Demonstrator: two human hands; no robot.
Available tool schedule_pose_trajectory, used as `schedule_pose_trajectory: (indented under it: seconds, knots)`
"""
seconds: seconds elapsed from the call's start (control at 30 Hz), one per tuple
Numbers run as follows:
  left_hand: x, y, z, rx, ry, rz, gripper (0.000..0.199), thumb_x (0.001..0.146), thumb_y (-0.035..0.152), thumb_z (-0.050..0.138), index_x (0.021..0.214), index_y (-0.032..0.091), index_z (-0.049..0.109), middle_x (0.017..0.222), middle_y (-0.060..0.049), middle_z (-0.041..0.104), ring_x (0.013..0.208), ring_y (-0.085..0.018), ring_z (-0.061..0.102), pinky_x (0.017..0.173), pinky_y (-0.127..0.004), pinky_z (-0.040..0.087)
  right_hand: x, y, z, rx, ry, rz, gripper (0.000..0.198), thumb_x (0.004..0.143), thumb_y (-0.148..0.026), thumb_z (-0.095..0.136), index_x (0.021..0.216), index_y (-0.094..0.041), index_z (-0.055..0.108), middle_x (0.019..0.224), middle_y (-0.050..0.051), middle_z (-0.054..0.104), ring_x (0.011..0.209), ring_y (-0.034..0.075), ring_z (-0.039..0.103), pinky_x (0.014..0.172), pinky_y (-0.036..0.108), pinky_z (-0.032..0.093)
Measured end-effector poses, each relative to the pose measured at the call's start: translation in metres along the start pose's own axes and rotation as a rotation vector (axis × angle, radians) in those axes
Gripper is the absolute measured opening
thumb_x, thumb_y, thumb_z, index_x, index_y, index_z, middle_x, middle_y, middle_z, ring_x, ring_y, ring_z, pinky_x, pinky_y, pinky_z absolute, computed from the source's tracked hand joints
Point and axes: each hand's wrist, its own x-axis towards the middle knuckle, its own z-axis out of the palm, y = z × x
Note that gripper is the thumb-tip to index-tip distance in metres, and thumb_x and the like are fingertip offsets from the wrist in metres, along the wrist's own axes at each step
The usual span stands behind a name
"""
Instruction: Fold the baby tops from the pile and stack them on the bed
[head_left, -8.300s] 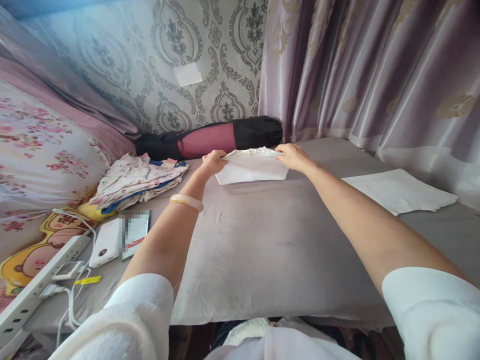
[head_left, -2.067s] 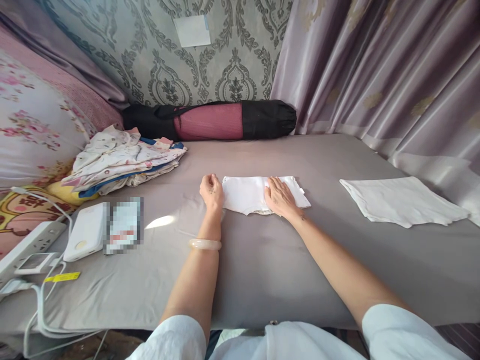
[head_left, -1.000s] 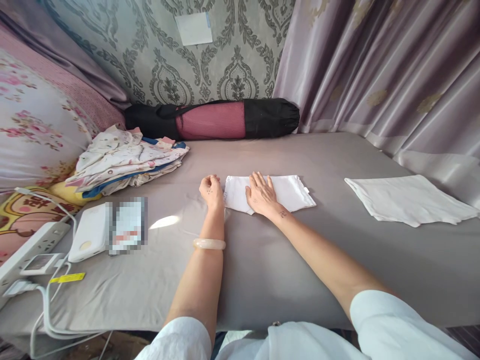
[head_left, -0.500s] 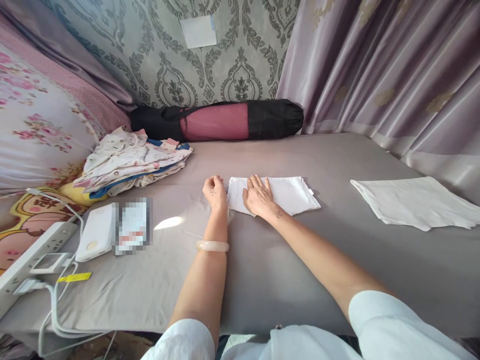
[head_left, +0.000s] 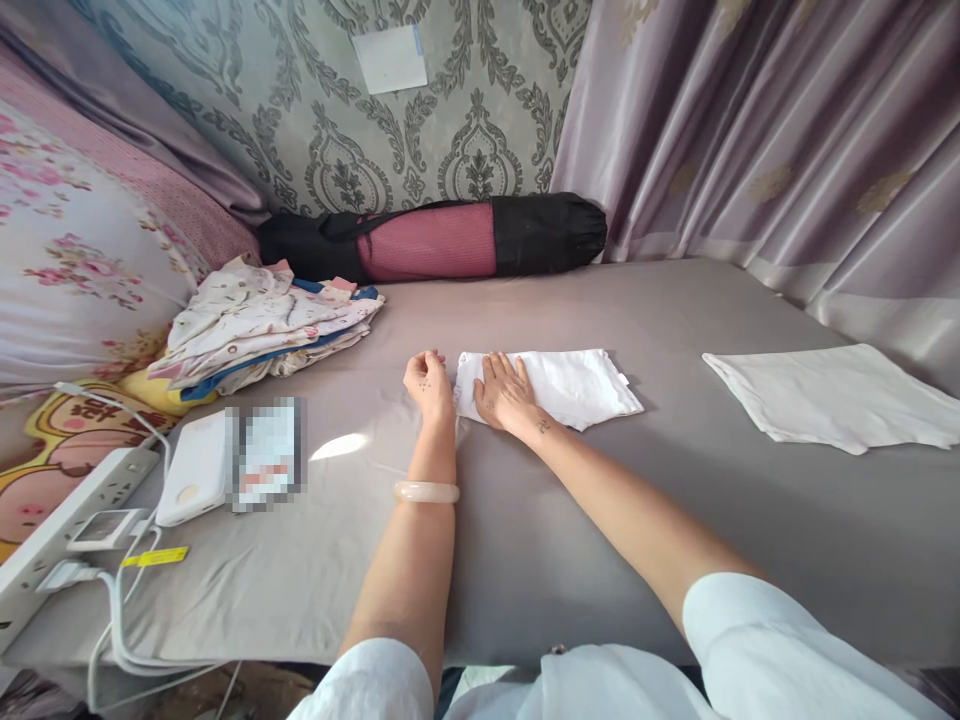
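Note:
A folded white garment (head_left: 585, 385) lies flat on the grey sheet in front of me, with a small tag at its right edge. My right hand (head_left: 504, 392) rests palm down on its left part, fingers stretched and somewhat spread. Just left of the garment, my left hand (head_left: 427, 382) stands on its side with the fingers curled in, and I see nothing in them. A pale bangle (head_left: 426, 492) circles the left forearm. Off to the right lies a second folded white cloth (head_left: 832, 395), apart from both hands.
Folded patterned clothes (head_left: 270, 325) are heaped at left. Nearer are a white power bank (head_left: 196, 465), a blurred-out packet (head_left: 268, 455), a power strip (head_left: 82, 520) and cables. A black and pink rolled bag (head_left: 427, 240) lies along the wall; curtains (head_left: 750, 130) hang at right.
My right hand has slid a little left across the garment, and its fingers remain flat. My left hand has stayed in place, curled. The view has shifted slightly.

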Motion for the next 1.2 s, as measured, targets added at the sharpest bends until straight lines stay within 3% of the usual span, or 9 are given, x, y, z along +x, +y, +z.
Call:
schedule_pose_trajectory:
  seconds: [0.23, 0.33, 0.47, 0.67, 0.93, 1.2]
  knots:
    - [0.001, 0.005, 0.0, -0.034, 0.03, 0.05, 0.016, 0.083, 0.026, 0.051, 0.082, 0.015, 0.063, 0.074, -0.003, 0.066, 0.072, -0.014, 0.065, 0.072, -0.027, 0.052, 0.009, -0.018, -0.005, 0.014, 0.023, -0.05, 0.058, 0.099, -0.028, 0.028, 0.148, 0.001, 0.037, 0.158, 0.02, 0.032, 0.149, 0.029, 0.022, 0.121, 0.047, 0.005]
    - [0.002, 0.005, -0.001, -0.036, 0.053, 0.081, 0.018, 0.083, 0.028, 0.05, 0.083, 0.015, 0.063, 0.075, -0.003, 0.066, 0.075, -0.014, 0.066, 0.072, -0.026, 0.052, 0.012, -0.024, -0.003, 0.044, -0.049, -0.051, 0.06, 0.1, -0.031, 0.025, 0.15, 0.002, 0.034, 0.159, 0.02, 0.029, 0.149, 0.029, 0.021, 0.121, 0.047, 0.008]
    - [0.003, 0.003, -0.001, -0.033, 0.059, 0.077, 0.02, 0.084, 0.03, 0.05, 0.084, 0.015, 0.063, 0.076, -0.003, 0.066, 0.075, -0.015, 0.066, 0.071, -0.027, 0.052, 0.012, -0.024, 0.001, 0.065, -0.103, -0.043, 0.061, 0.1, -0.033, 0.023, 0.151, 0.001, 0.032, 0.16, 0.019, 0.028, 0.149, 0.029, 0.02, 0.121, 0.047, 0.01]
    - [0.002, 0.004, -0.001, -0.017, 0.05, 0.07, 0.019, 0.084, 0.028, 0.049, 0.083, 0.016, 0.062, 0.075, -0.003, 0.065, 0.075, -0.014, 0.065, 0.072, -0.027, 0.052, 0.011, -0.023, 0.002, 0.07, -0.072, -0.053, 0.061, 0.1, -0.032, 0.024, 0.15, 0.001, 0.033, 0.159, 0.019, 0.03, 0.149, 0.029, 0.022, 0.121, 0.046, 0.012]
    - [-0.002, 0.004, 0.001, -0.022, 0.012, 0.092, 0.017, 0.084, 0.027, 0.05, 0.082, 0.015, 0.062, 0.076, -0.003, 0.066, 0.075, -0.014, 0.065, 0.072, -0.026, 0.052, -0.004, -0.004, -0.013, 0.02, 0.06, -0.078, 0.057, 0.1, -0.029, 0.028, 0.147, 0.001, 0.039, 0.157, 0.02, 0.034, 0.147, 0.028, 0.025, 0.121, 0.045, 0.01]
    - [-0.001, 0.0, 0.001, 0.013, -0.016, 0.121, 0.018, 0.084, 0.029, 0.05, 0.083, 0.016, 0.062, 0.075, -0.003, 0.066, 0.076, -0.015, 0.065, 0.072, -0.026, 0.051, -0.008, 0.008, -0.003, 0.023, 0.04, -0.008, 0.055, 0.1, -0.03, 0.032, 0.145, -0.002, 0.044, 0.153, 0.019, 0.041, 0.146, 0.027, 0.03, 0.121, 0.047, 0.009]
